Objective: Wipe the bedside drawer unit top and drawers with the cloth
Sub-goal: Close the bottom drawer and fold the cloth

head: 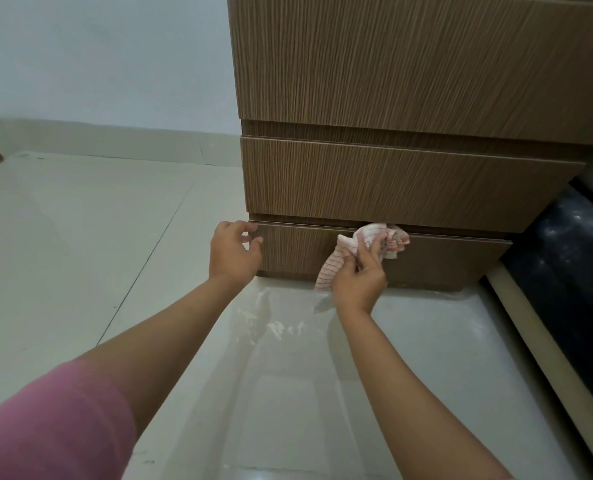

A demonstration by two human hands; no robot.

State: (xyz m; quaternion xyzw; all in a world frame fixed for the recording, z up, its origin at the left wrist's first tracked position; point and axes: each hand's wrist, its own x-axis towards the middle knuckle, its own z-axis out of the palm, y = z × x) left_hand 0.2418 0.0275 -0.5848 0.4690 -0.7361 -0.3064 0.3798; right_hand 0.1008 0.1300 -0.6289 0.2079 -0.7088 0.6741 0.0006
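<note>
The brown wood-grain bedside drawer unit (409, 81) rises in front of me with three stacked drawer fronts. My right hand (359, 275) grips a bunched white cloth with red stripes (374, 240) and presses it against the top edge of the bottom drawer (444, 265). A corner of the cloth hangs down toward the floor. My left hand (232, 252) hovers at the bottom drawer's left corner, fingers curled loosely and apart, holding nothing. The unit's top is out of view.
Glossy pale floor tiles (80, 254) spread to the left and below me, with whitish smears (271, 325) in front of the unit. A pale wall (97, 57) stands behind. A dark bed base with a beige strip (565, 271) runs along the right.
</note>
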